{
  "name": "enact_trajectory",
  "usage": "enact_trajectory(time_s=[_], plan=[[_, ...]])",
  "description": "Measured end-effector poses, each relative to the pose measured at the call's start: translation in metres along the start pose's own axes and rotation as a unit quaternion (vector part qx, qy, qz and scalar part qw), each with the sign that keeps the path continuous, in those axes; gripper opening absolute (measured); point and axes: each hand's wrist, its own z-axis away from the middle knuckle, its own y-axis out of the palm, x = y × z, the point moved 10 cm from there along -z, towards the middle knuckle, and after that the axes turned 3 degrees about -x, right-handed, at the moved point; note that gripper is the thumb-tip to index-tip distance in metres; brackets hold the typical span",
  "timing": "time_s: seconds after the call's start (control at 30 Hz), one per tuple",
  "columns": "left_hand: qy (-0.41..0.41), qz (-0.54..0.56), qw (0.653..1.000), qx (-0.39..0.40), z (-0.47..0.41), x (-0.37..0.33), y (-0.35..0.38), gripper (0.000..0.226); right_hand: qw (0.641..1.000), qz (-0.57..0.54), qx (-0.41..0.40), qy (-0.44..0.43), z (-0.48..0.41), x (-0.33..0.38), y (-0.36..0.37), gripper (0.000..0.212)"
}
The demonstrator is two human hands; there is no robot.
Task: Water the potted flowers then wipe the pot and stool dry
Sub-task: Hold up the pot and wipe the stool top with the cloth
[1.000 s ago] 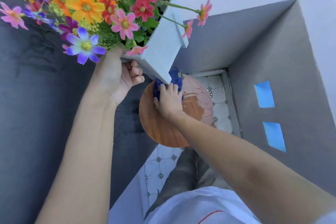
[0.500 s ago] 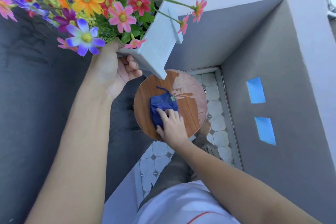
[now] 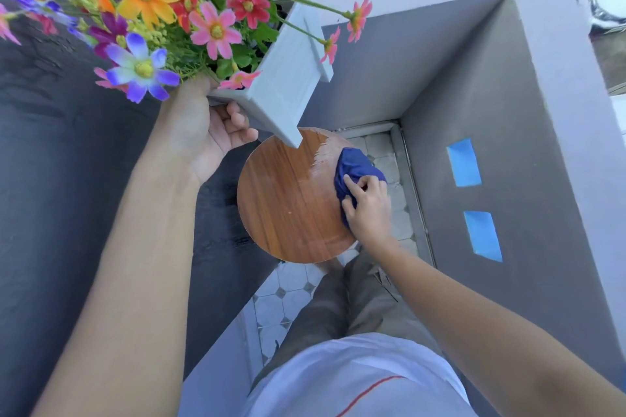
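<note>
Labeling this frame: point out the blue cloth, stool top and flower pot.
blue cloth (image 3: 354, 164), head view, bunched upper fold.
stool top (image 3: 284, 200), head view, bare wood centre.
flower pot (image 3: 288, 85), head view, grey side wall.

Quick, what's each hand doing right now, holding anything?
Left hand: closed on the white flower pot, held up clear of the stool.
Right hand: closed on the blue cloth, pressed on the stool top.

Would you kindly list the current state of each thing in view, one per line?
flower pot: lifted off the stool, tilted, held from below.
stool: seat mostly dry, with a wet sheen at its far right part.
blue cloth: bunched, pressed on the seat's right edge.
left hand: gripping the pot's base.
right hand: pressing on the cloth.
</note>
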Motion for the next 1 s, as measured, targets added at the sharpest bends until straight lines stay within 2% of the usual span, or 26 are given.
enact_trajectory(time_s=[0.27,0.37,0.5,0.67,0.77,1.0], plan=[[-0.009,-0.001,1.000,-0.004,-0.002,0.008,-0.001,0.035,0.998,0.006,0.052,-0.018,0.000,0.088,0.041,0.046],[-0.011,0.000,1.000,-0.007,-0.001,0.009,-0.001,0.034,0.996,0.001,0.079,-0.035,0.033,0.122,0.067,0.047],[-0.012,0.012,1.000,-0.011,-0.001,0.007,-0.003,0.039,0.990,-0.014,0.100,-0.101,0.096,0.144,0.085,0.048],[-0.005,0.009,1.000,-0.011,-0.001,0.003,-0.006,0.039,0.985,-0.044,0.098,-0.136,0.112,0.104,0.063,0.043],[-0.004,0.009,1.000,-0.016,-0.001,0.002,-0.008,0.038,0.988,-0.048,0.078,-0.126,0.097,0.062,0.040,0.039],[-0.009,-0.002,1.000,-0.014,-0.001,0.006,-0.007,0.037,0.998,-0.038,-0.034,0.045,0.045,-0.032,-0.010,0.037]])
